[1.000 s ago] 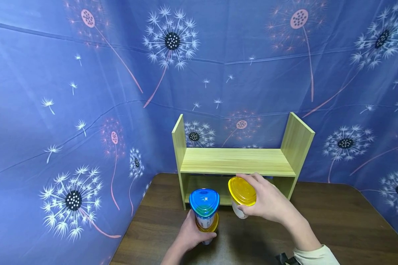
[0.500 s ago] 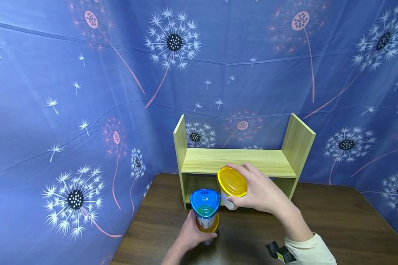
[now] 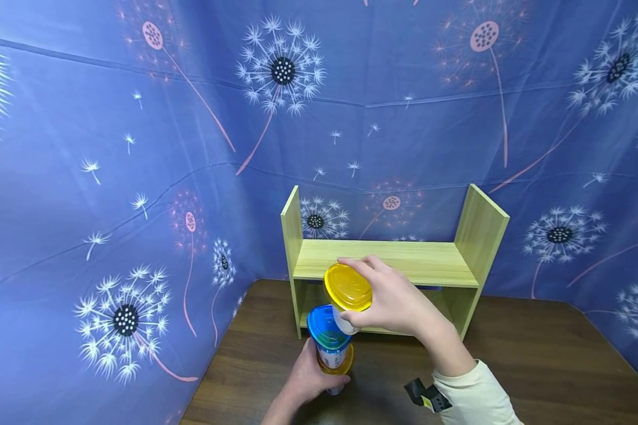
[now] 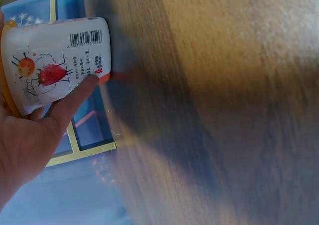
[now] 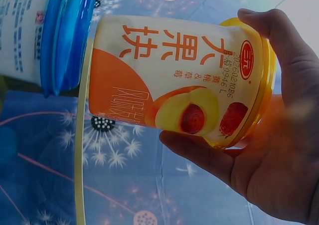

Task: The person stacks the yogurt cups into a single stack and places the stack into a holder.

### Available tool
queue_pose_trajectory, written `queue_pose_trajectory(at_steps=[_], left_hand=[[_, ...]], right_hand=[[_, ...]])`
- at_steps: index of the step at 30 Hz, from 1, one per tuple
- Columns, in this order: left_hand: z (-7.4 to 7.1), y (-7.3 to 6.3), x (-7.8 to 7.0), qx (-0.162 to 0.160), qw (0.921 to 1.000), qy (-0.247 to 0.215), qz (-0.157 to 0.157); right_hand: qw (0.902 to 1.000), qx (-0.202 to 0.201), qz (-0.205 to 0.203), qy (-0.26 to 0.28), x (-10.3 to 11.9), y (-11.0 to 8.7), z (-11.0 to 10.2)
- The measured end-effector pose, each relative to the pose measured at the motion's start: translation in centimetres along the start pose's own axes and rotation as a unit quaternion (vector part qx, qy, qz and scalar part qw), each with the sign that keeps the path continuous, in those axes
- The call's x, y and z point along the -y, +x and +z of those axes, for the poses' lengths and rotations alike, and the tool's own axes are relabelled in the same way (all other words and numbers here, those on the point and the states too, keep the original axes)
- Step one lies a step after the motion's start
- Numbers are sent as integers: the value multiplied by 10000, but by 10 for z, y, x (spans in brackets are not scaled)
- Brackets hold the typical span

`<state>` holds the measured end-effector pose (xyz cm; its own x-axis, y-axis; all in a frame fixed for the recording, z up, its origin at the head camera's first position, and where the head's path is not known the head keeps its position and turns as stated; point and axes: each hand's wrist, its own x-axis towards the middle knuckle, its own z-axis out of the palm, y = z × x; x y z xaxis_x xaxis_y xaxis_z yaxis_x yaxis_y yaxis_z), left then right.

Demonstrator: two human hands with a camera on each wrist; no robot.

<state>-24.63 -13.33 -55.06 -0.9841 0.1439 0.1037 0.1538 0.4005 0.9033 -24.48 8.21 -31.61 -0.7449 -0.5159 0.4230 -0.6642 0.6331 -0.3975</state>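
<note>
Two yogurt cups stand stacked on the table: a blue-lidded yogurt cup (image 3: 326, 326) on top of a yellow-lidded yogurt cup (image 4: 60, 60). My left hand (image 3: 308, 373) grips the lower cup from the side, its fingers round the printed white wall. A second yellow-lidded yogurt cup (image 5: 169, 75), with a peach picture, is held by my right hand (image 3: 396, 295), thumb and fingers at its lid (image 3: 349, 287). Its base is right by the blue lid (image 5: 67, 40), slightly right of the stack's middle; whether they touch I cannot tell.
Behind the hands stands a light wooden two-tier shelf (image 3: 383, 257) with raised side panels. The brown wooden table (image 3: 531, 354) stretches to both sides. A blue dandelion-print curtain (image 3: 191, 118) hangs at the back and left. A black strap (image 3: 426, 395) sits by the right sleeve.
My right hand has carried its yellow-lidded yogurt cup leftward, from beside the stack to over the blue lid's right part. My left hand keeps its hold on the lower cup.
</note>
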Motion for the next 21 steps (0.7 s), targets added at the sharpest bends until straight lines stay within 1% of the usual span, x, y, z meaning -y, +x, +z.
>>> queue_pose_trajectory(at_steps=[2,7,11,18,21], left_hand=[[0,0,0,-12,10000,-3,3],[0,1,0,42,9997,-139,-188],[-1,0,-1,95,9994,-212,-254],[-3,1,0,165,9993,-293,-139],[-3,1,0,205,9992,-323,-143]], right_hand=[[10000,14,-3,1,2,3,2],[10000,90,-13,20,8,9,6],[9999,159,-33,-6,11,14,10],[9997,252,-25,-12,16,19,15],[9996,281,-20,-14,16,20,17]])
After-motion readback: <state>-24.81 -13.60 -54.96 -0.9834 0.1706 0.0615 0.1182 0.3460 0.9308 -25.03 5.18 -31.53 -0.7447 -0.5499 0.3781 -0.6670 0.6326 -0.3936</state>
